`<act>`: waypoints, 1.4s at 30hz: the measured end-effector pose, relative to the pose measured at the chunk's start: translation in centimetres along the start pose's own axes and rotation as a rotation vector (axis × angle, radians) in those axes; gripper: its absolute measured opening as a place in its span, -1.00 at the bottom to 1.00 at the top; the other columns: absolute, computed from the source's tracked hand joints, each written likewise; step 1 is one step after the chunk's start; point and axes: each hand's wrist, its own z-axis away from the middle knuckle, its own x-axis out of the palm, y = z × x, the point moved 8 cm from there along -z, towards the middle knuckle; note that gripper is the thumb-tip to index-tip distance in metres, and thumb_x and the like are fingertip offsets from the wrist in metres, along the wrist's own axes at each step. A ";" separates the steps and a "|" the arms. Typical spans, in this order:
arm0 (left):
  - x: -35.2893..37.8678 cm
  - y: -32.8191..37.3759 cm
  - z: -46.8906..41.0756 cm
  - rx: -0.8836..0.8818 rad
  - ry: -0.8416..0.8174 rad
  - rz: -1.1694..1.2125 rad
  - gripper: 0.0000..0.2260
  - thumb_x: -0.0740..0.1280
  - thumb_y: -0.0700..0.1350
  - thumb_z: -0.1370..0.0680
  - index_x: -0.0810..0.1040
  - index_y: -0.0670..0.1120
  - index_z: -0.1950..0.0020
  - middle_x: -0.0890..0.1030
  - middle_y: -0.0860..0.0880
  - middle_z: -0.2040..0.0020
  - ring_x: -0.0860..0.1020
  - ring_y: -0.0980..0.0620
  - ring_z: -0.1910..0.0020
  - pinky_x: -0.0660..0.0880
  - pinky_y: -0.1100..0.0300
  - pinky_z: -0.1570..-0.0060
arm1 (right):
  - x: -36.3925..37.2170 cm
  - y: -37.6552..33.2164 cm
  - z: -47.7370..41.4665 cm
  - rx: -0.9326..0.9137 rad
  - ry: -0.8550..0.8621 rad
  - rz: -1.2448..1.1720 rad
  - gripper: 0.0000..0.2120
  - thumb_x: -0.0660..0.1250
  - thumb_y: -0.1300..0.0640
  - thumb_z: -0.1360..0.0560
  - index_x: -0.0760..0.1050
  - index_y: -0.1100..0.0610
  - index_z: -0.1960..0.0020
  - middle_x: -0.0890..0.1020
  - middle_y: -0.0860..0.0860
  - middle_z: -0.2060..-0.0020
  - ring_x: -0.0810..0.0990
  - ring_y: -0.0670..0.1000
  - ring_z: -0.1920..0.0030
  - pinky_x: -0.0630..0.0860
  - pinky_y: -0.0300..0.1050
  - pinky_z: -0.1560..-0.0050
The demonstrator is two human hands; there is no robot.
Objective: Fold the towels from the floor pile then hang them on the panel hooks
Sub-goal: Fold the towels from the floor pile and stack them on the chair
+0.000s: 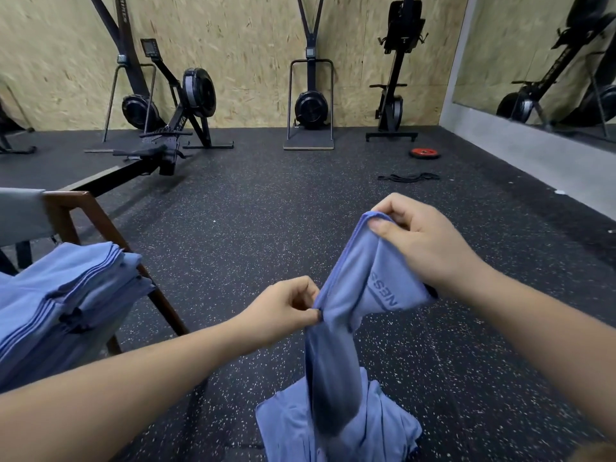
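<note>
Thin blue cloth towel [343,288], hanging above the blue floor pile [383,428]: light, limp, probably slippery; my left hand [283,308] pinches its edge, my right hand [420,241] grips its top corner, both sensible holds.

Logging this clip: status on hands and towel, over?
Left hand pinches towel edge; right hand grips its top corner. Towel hangs above floor pile, unfolded. Folded stack on chair; nothing in the way.

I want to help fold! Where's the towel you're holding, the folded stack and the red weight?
Held towel [333,345], head view, its hanging middle.
Folded stack [66,295], head view, its layered side.
Red weight [424,153], head view, its flat top face.
</note>
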 end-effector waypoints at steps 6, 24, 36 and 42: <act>-0.3 3.0 1.2 0.235 0.112 -0.210 -0.68 0.43 -0.22 -0.57 0.35 0.08 -0.09 0.59 0.05 0.22 0.49 0.01 0.31 0.48 0.11 0.19 | -1.5 1.0 -0.1 0.047 0.082 -0.107 -0.88 0.37 0.04 -0.65 0.61 0.06 0.01 0.69 0.15 0.12 0.55 -0.02 0.15 0.46 0.03 0.03; 0.8 4.4 1.2 0.173 0.246 -0.027 -0.71 0.60 -0.03 -0.51 0.48 0.05 -0.03 0.67 0.05 0.17 0.53 0.15 0.24 0.45 0.23 0.20 | 1.8 -1.7 0.2 -0.041 -0.038 -0.024 -0.90 0.38 0.14 -0.68 0.60 0.00 0.00 0.68 0.02 0.21 0.51 -0.07 0.21 0.48 0.06 0.07; 1.4 4.0 0.3 0.214 0.250 0.077 -0.79 0.60 -0.09 -0.53 0.58 0.05 0.04 0.69 0.00 0.23 0.55 0.11 0.29 0.53 0.17 0.18 | 0.6 -1.8 0.2 -0.039 0.008 -0.055 -0.89 0.37 0.11 -0.69 0.61 0.01 0.01 0.69 -0.01 0.22 0.50 -0.15 0.24 0.41 -0.17 0.16; 1.4 2.8 -0.5 0.170 0.247 0.103 -0.82 0.63 -0.03 -0.51 0.64 0.04 0.06 0.70 0.03 0.21 0.54 0.13 0.27 0.50 0.15 0.18 | 0.6 -1.8 0.2 -0.048 0.006 -0.047 -0.90 0.37 0.10 -0.69 0.61 0.01 0.00 0.68 -0.01 0.22 0.50 -0.14 0.24 0.44 -0.08 0.13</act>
